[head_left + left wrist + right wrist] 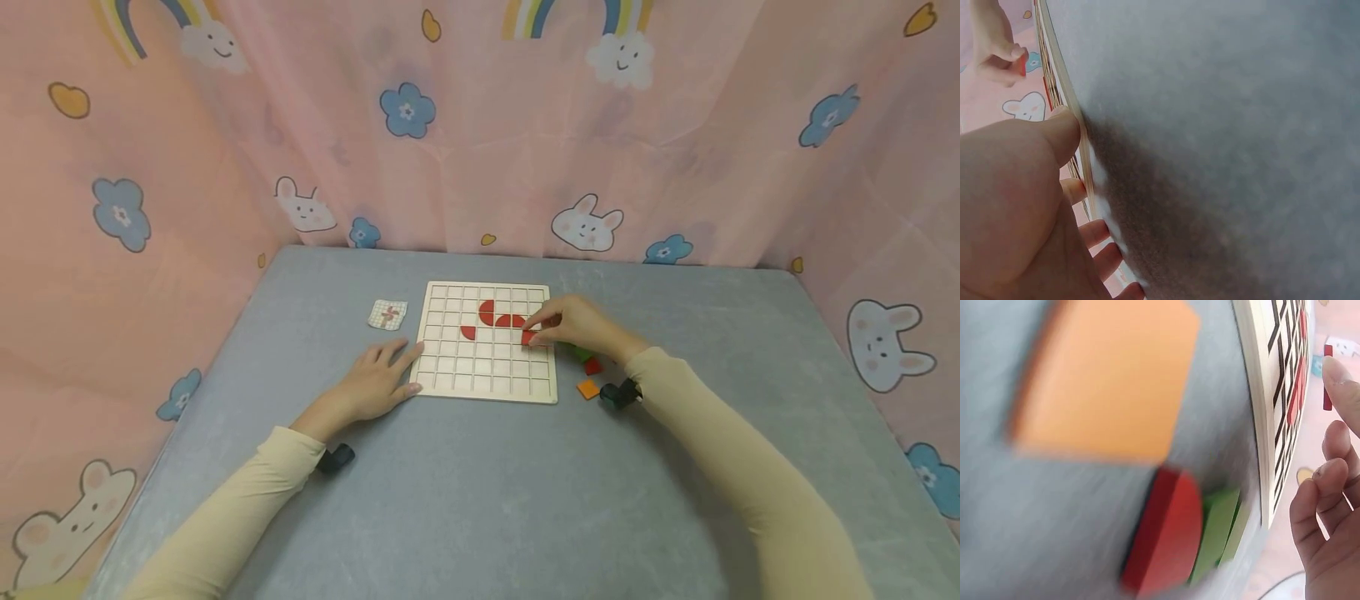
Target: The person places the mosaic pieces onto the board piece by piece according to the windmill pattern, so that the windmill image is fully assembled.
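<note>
A pale wooden grid board (465, 371) lies on the table, with several red curved pieces (487, 312) set in its squares. Over the right part of the board, my right hand (573, 323) pinches a red piece (1328, 378) between thumb and fingertips; the right wrist view shows it edge-on, raised off the board. My left hand (371, 383) rests at the board's left edge, thumb and index finger touching the rim, fingers spread. In the left wrist view the thumb (1063, 134) lies against that rim.
Beside the board's right edge lie an orange piece (588, 389), a loose red piece (593, 366) and green ones (582, 353), partly under my right wrist. A small patterned card (387, 315) sits left of the board. A pink printed curtain (480, 167) surrounds the grey table (480, 500).
</note>
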`<state>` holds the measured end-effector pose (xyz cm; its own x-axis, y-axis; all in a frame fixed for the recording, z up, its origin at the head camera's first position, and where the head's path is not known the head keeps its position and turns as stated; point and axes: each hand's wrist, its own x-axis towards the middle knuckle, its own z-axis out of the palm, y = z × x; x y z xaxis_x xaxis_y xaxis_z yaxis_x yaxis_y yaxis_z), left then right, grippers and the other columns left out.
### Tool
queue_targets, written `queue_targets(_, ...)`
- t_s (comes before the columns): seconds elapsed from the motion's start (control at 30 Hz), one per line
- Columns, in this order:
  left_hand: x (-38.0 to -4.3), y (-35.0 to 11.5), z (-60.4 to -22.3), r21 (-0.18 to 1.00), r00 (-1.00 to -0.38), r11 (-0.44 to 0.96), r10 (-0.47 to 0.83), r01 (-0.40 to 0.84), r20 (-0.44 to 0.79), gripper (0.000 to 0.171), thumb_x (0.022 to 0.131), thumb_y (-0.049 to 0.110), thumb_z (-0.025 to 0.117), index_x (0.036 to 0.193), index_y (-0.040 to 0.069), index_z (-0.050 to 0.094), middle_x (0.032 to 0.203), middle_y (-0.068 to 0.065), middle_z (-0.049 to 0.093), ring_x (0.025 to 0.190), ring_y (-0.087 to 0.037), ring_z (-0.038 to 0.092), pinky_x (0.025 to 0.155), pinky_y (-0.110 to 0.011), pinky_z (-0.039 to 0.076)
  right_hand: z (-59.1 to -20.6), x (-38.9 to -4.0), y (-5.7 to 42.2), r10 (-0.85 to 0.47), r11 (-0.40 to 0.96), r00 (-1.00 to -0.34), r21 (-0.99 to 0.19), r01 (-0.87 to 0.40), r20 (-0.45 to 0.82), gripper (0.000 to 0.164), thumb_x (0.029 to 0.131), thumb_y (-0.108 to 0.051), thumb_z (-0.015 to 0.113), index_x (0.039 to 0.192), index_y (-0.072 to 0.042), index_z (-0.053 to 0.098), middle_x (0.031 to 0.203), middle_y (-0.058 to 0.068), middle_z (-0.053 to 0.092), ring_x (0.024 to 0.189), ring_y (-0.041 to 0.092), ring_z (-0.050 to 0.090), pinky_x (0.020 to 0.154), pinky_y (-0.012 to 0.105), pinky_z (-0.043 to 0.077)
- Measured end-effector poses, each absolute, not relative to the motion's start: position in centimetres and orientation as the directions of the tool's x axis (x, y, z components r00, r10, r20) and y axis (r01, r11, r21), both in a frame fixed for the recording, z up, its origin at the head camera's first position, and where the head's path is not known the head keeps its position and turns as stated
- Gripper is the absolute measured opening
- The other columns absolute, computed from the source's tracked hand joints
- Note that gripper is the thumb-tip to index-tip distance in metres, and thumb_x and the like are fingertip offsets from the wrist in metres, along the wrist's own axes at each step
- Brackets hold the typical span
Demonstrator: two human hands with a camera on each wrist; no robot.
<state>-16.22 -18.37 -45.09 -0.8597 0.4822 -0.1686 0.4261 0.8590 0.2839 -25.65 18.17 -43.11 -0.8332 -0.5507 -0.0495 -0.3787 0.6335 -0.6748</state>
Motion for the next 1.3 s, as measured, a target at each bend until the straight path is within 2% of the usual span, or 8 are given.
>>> queue_targets(0.13,-16.2,-18.4,-45.0,0.296,-0.858,0.853,0.487,0.429,-0.163,0.067,0.112,0.031,0.054,0.166,0.001,0.029,0.166,-0.033,0.026,0.147,-0.056,0.032,0.120,-0.068,0.027,-43.3,-26.3,16.8,-0.564,0.614,-0.824,-0.695,-0.374,-0.056,0.027,0.089,-0.020,0.089,0.114,-0.011,0.085,0.086,0.002,0.068,0.079,0.020,0.053,0.067,0.029,0.040)
queue_targets(0.23,-16.2,-18.4,-45.0,0.303,-0.858,0.851,0.489,0.429,-0.158,0.067,0.112,0.031,0.054,0.166,0.001,0.029,0.166,-0.033,0.026,0.146,-0.056,0.032,0.119,-0.069,0.027,-43.4,-26.8,15.9,-0.578,0.595,-0.815,-0.701,-0.393,-0.034,0.026,0.089,-0.019,0.089,0.113,-0.011,0.085,0.096,0.001,0.075,0.082,0.018,0.054,0.070,0.028,0.041)
queue_targets(0.43,-16.4,-18.3,-45.0,0.289,-0.861,0.859,0.480,0.423,-0.166,0.067,0.112,0.031,0.054,0.167,0.002,0.028,0.167,-0.032,0.026,0.148,-0.055,0.032,0.120,-0.068,0.027,-43.3,-27.5,14.4,-0.597,0.588,-0.802,-0.685,-0.430,-0.009,0.025,0.088,-0.018,0.090,0.112,-0.011,0.085,0.090,0.002,0.073,0.083,0.018,0.056,0.074,0.029,0.043)
queue_targets(0.6,-16.5,-18.3,-45.0,0.282,-0.863,0.863,0.475,0.418,-0.173,0.067,0.112,0.032,0.053,0.167,0.003,0.028,0.167,-0.032,0.026,0.148,-0.054,0.032,0.120,-0.068,0.027,-43.4,-28.0,13.5,-0.619,0.578,-0.785,-0.685,-0.444,-0.014,0.024,0.088,-0.017,0.089,0.111,-0.010,0.085,0.097,0.000,0.076,0.086,0.016,0.057,0.077,0.028,0.046)
queue_targets(0.73,-16.5,-18.3,-45.0,0.283,-0.862,0.862,0.476,0.420,-0.172,0.067,0.113,0.032,0.053,0.167,0.003,0.027,0.167,-0.031,0.026,0.148,-0.054,0.032,0.120,-0.068,0.027,-43.5,-28.4,12.7,-0.636,0.580,-0.771,-0.668,-0.466,-0.014,0.023,0.089,-0.017,0.089,0.110,-0.009,0.085,0.091,0.002,0.073,0.082,0.017,0.056,0.074,0.029,0.045)
queue_targets(0.93,-16.5,-18.4,-45.1,0.284,-0.863,0.864,0.473,0.416,-0.176,0.067,0.112,0.032,0.054,0.168,0.003,0.027,0.167,-0.031,0.026,0.148,-0.054,0.032,0.120,-0.068,0.027,-43.8,-28.7,12.0,-0.664,0.567,-0.747,-0.656,-0.498,-0.007,0.023,0.088,-0.016,0.089,0.109,-0.009,0.085,0.089,0.001,0.075,0.079,0.013,0.059,0.072,0.026,0.047)
queue_targets(1.1,-16.5,-18.4,-45.2,0.285,-0.863,0.865,0.472,0.413,-0.182,0.068,0.112,0.033,0.054,0.168,0.004,0.027,0.168,-0.031,0.025,0.148,-0.054,0.031,0.121,-0.068,0.026,-43.7,-28.6,11.5,-0.679,0.556,-0.734,-0.657,-0.509,-0.005,0.021,0.088,-0.014,0.089,0.108,-0.009,0.085,0.077,-0.001,0.066,0.075,0.013,0.054,0.070,0.027,0.043)
queue_targets(1.3,-16.5,-18.5,-45.4,0.278,-0.865,0.869,0.467,0.409,-0.184,0.068,0.113,0.033,0.053,0.168,0.004,0.027,0.168,-0.031,0.025,0.149,-0.054,0.031,0.121,-0.067,0.026,-43.7,-28.6,11.2,-0.681,0.566,-0.732,-0.645,-0.514,-0.015,0.021,0.088,-0.015,0.089,0.108,-0.010,0.086,0.076,-0.002,0.065,0.074,0.013,0.053,0.071,0.028,0.043)
